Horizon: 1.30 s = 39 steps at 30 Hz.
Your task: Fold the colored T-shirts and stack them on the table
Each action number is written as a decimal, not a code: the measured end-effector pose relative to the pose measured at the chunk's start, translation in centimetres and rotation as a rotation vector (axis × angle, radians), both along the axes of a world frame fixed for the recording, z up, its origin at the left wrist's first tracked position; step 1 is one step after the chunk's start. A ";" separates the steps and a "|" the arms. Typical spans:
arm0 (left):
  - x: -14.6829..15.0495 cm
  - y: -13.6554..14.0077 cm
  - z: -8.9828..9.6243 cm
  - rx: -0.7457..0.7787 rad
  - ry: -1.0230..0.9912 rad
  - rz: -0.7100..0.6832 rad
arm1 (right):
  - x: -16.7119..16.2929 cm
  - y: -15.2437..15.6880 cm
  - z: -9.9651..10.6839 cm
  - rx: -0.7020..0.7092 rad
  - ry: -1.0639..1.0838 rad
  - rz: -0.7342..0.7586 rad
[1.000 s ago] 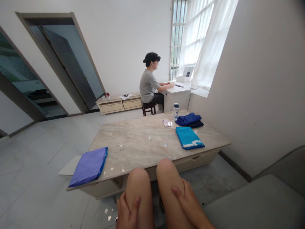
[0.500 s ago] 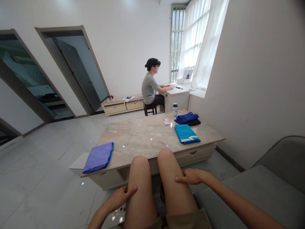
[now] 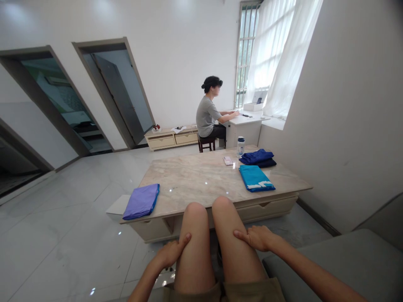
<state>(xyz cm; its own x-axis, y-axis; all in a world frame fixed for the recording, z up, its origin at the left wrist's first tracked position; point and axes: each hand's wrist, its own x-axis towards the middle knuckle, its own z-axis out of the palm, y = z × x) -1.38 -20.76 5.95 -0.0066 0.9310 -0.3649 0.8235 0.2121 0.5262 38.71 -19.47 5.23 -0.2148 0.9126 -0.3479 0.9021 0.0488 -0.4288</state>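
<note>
My left hand (image 3: 173,252) rests on the outer side of my left thigh, thumb stretched over the top, its other fingers partly hidden by the leg. On the outer side of my right thigh lies my right hand (image 3: 255,238), open, its thumb pointing inward. Neither hand holds anything. Beyond my knees stands a marble-topped coffee table (image 3: 189,176). A folded purple cloth with a blue edge (image 3: 141,201) lies at its left end. Toward the right are a folded bright blue cloth with a white pattern (image 3: 255,177) and a dark blue folded cloth (image 3: 256,157).
A bottle with a blue lid (image 3: 241,146) and a pink phone (image 3: 228,161) are at the table's far side. A person in a grey shirt (image 3: 208,115) sits at a white desk (image 3: 241,130) by the window. A grey sofa (image 3: 340,268) is at my right.
The view has turned slightly left, so the room and table appear shifted to the right. Both hands stay on my thighs, and the cloths have not moved on the table.
</note>
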 end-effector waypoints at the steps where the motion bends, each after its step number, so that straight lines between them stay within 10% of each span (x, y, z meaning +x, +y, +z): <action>1: 0.4 -0.2 0.5 0.016 0.054 -0.012 | -0.4 -0.2 0.4 0.063 -0.031 -0.010; 5: 2.7 -1.4 2.4 0.325 0.147 -0.024 | -2.7 -1.3 2.2 0.326 -0.009 -0.090; 11: 7.0 -1.6 3.6 -0.017 -0.389 -0.118 | -6.3 -2.2 3.8 -0.008 0.460 -0.068; 17: 8.8 -1.3 4.2 -0.075 -0.513 -0.141 | -6.4 -1.6 2.7 -0.197 0.684 -0.090; 27: 8.4 -0.7 3.1 0.164 -0.592 -0.020 | -4.6 -0.8 2.5 0.001 1.104 -0.318; 32: 7.1 -1.3 0.6 0.467 -0.403 0.163 | -2.9 -1.8 1.7 0.197 0.990 -0.422; 39: 9.3 -4.1 -1.2 0.546 -0.131 -0.031 | -4.6 -5.1 1.1 0.141 0.569 -0.125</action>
